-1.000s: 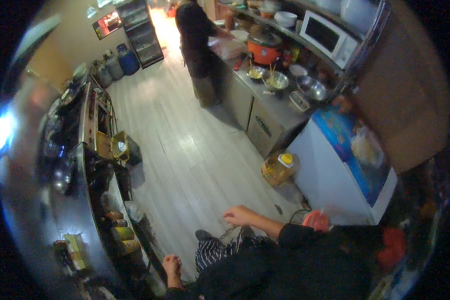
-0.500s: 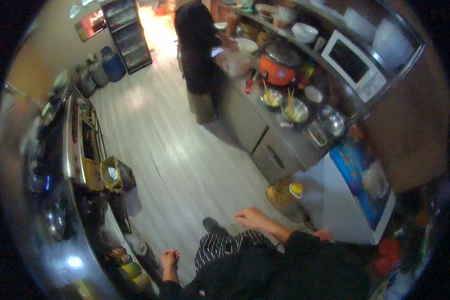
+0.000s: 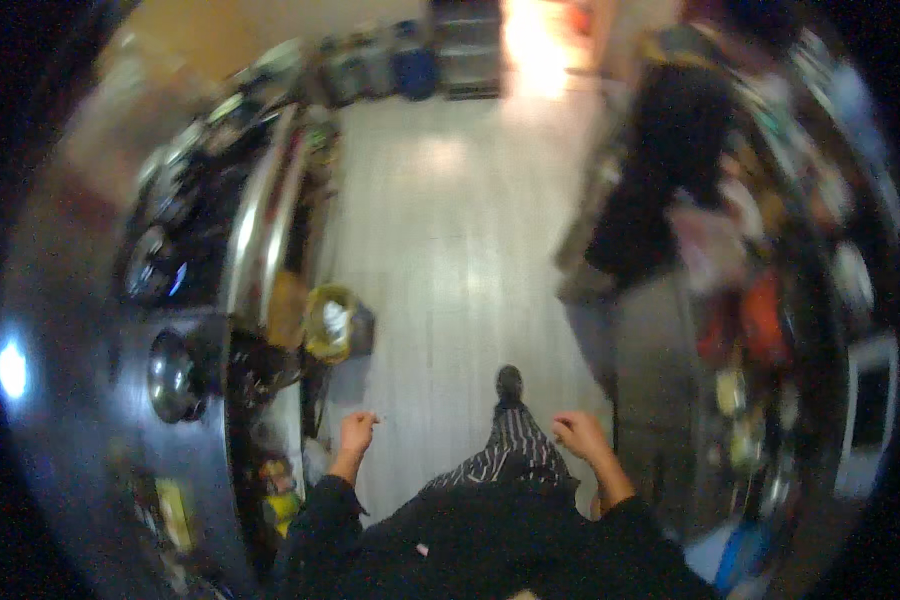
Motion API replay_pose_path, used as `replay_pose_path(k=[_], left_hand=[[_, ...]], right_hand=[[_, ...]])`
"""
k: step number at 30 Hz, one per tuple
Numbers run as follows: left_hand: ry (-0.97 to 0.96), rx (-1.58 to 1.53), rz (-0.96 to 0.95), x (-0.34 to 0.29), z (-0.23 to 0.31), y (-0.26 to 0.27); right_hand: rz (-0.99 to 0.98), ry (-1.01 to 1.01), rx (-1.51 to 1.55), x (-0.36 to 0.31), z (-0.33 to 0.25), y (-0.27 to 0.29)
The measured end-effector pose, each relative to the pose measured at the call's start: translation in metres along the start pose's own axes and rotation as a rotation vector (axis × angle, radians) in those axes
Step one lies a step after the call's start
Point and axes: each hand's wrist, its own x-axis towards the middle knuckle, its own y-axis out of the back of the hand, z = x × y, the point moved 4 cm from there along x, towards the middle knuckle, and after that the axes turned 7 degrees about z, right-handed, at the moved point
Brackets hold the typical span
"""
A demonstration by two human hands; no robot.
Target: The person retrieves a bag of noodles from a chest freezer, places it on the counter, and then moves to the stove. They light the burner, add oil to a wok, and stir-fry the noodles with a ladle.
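My left hand (image 3: 358, 432) hangs in front of me above the pale floor, its fingers curled in, and nothing shows in it. Lower right of the middle, my right hand (image 3: 581, 436) is also loosely closed, with nothing visible in it. Neither hand touches anything. Between them a dark shoe (image 3: 509, 384) and striped trousers (image 3: 520, 440) show one leg stepping forward. Closest to my left hand are the steel counter's side and a yellow-lined bin (image 3: 332, 325).
On the left runs a stove counter (image 3: 260, 240) with a metal bowl (image 3: 175, 375). Along the right a co-worker (image 3: 660, 170) in dark clothes stands at a counter with a blurred orange pot (image 3: 763, 318) and a white microwave (image 3: 870, 410). A blue gas cylinder (image 3: 413, 65) stands far back.
My view has swung right-to-left, so the room's left counter sits closer to the middle. I have moved forward; the bin is nearer my left hand. My shoe is farther forward; both hands stay closed.
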Motion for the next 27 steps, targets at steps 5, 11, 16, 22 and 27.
replay_pose_path(k=[5, 11, 16, 22, 27], left_hand=[[0.184, 0.184, 0.170, 0.014, -0.046, 0.039], [0.515, 0.200, 0.134, 0.061, -0.065, 0.006], [-0.027, 0.937, -0.172, 0.212, -0.008, -0.053], [0.199, 0.141, 0.198, 0.491, 0.187, 0.005], [0.175, -0.122, 0.360, 0.640, 0.327, 0.057]], right_hand=[[-0.057, 0.322, -0.263, 0.181, -0.101, 0.064], [-0.011, 0.406, -0.221, 0.400, -0.250, 0.128], [-0.066, 0.363, -0.306, 0.533, -0.316, 0.112], [-0.255, 0.376, -0.369, 0.663, -0.388, 0.112], [-0.345, 0.259, -0.322, 0.837, -0.454, 0.112]])
